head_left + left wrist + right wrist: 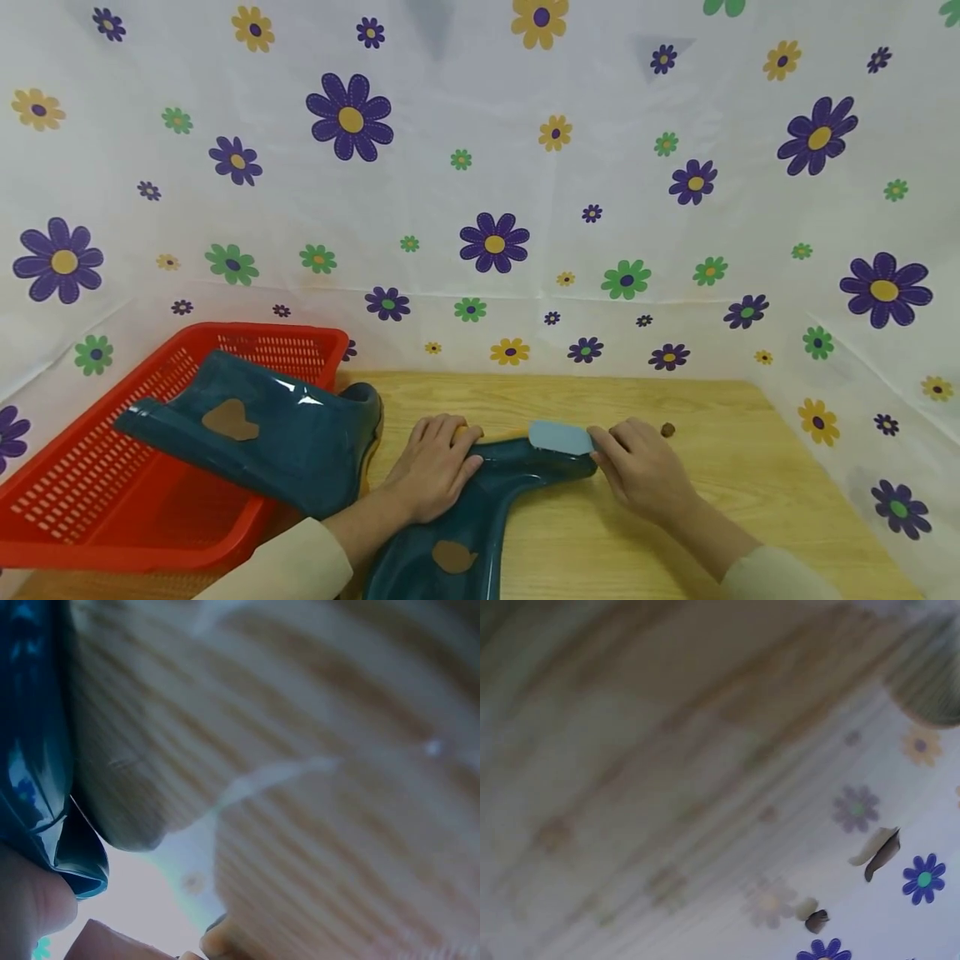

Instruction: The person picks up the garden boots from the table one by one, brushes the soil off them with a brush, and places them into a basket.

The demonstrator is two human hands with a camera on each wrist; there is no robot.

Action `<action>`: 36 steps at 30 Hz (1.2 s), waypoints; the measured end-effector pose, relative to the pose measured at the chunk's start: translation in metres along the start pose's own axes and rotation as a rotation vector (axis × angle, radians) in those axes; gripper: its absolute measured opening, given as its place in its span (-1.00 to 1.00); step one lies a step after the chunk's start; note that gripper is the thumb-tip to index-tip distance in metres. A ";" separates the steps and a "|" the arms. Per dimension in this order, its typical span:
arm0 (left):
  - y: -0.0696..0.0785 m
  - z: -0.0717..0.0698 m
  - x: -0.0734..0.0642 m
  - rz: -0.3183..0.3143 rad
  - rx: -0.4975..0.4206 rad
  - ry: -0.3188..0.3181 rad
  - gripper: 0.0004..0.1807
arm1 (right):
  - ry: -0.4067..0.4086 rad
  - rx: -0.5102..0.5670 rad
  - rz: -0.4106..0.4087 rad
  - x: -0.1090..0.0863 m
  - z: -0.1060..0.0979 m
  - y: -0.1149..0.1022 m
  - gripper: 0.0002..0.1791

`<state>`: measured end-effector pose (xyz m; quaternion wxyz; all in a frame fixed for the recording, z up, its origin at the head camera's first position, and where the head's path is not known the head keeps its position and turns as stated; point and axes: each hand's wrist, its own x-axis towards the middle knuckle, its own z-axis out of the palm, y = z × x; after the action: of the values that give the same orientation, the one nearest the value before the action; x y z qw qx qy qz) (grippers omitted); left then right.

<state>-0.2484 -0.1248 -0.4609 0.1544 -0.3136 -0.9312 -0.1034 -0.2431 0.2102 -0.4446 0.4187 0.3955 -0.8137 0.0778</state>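
Note:
A glossy teal rain boot (480, 500) with a brown patch lies on its side in front of me, its toe to the right. My left hand (435, 467) grips its heel end, fingers over the orange sole edge. In the left wrist view, fingers (34, 896) show beside the boot (34, 750). My right hand (641, 467) is at the toe, its thumb and fingers pinching the end of a light blue flat piece (561, 437) laid along the sole. The right wrist view does not show the hand's hold.
Left of me stands a red perforated basket (247, 533), with a second teal boot (285, 425) leaning over its side. A small brown lump (667, 429) lies on the wooden table (600, 550) beyond the right hand. Dark bits (883, 855) show in the right wrist view. Flower-printed sheeting (450, 192) surrounds the table.

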 end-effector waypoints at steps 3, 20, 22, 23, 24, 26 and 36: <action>-0.001 0.000 -0.001 -0.004 0.001 -0.013 -0.60 | 0.029 0.027 0.055 0.001 0.000 -0.003 -0.50; 0.000 0.001 -0.001 0.007 0.021 0.015 -0.63 | 0.063 0.009 -0.036 -0.006 -0.004 0.006 -0.51; 0.001 0.000 -0.001 -0.001 0.024 0.007 -0.63 | 0.043 0.008 -0.046 -0.001 0.000 0.002 -0.52; 0.001 0.000 -0.001 -0.002 0.022 0.004 -0.63 | 0.029 0.003 -0.049 0.002 0.002 -0.001 -0.52; 0.001 0.000 -0.001 -0.004 0.020 -0.002 -0.62 | 0.022 -0.002 -0.051 0.004 0.003 -0.003 -0.53; 0.001 0.001 -0.001 -0.001 0.018 0.000 -0.62 | -0.002 -0.003 -0.027 0.006 0.005 -0.006 -0.52; 0.001 0.002 -0.001 -0.003 0.025 -0.003 -0.62 | 0.085 0.051 0.162 -0.013 -0.009 0.003 -0.47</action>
<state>-0.2476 -0.1242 -0.4631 0.1567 -0.3103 -0.9332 -0.0916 -0.2348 0.2235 -0.4476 0.4353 0.3353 -0.8222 0.1487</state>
